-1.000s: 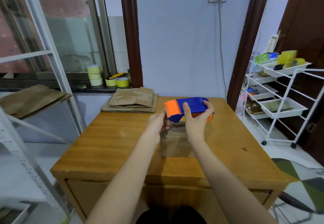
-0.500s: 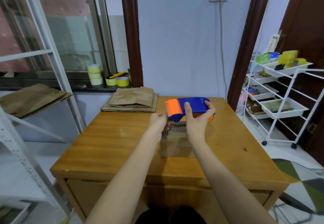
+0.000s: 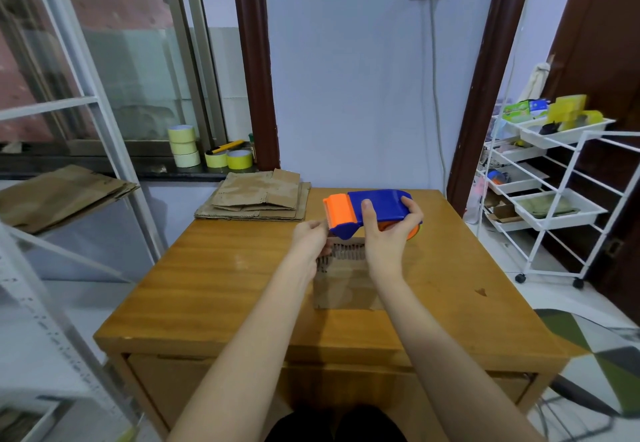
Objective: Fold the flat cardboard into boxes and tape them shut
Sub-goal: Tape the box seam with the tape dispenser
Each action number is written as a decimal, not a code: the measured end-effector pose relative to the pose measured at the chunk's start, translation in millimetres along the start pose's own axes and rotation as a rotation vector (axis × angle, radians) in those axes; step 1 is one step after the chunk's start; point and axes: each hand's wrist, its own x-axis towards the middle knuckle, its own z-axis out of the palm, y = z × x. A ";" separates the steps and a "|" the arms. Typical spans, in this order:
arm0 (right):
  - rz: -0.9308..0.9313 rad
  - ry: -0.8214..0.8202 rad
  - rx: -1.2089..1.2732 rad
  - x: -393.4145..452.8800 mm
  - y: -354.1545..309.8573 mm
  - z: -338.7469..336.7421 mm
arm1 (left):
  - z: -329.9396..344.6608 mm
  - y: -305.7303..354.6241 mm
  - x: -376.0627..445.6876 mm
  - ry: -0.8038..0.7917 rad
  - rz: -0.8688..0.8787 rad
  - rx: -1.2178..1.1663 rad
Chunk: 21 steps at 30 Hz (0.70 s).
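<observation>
A small folded cardboard box [image 3: 346, 285] stands on the wooden table [image 3: 214, 289], its corrugated top edge facing me. My right hand [image 3: 388, 237] grips a blue and orange tape dispenser [image 3: 367, 209] just above the box's far end. At the dispenser's orange blade end, my left hand [image 3: 310, 239] pinches something small, probably the tape end; the tape itself is too clear to make out. A stack of flat cardboard [image 3: 258, 199] lies at the table's far left corner.
Several tape rolls [image 3: 183, 145] and a yellow cutter [image 3: 225, 146] sit on the window sill. More flat cardboard [image 3: 59, 192] rests on a white rack at the left. A white wheeled trolley [image 3: 554, 195] with trays stands to the right.
Both hands and the dispenser have stayed almost in place. My left hand's fingers have shifted slightly at the dispenser's blade end.
</observation>
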 end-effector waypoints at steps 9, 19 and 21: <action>0.016 -0.001 0.002 0.3 0.8 0.7 | -0.7 -1.3 0.4 0.061 -0.009 -0.033; 0.027 -0.005 0.017 0.6 -1.6 -0.5 | 1.6 2.4 6.0 0.054 -0.045 0.035; 0.034 -0.017 0.022 -0.4 -2.5 -0.3 | -0.1 -0.2 4.9 0.062 -0.021 0.006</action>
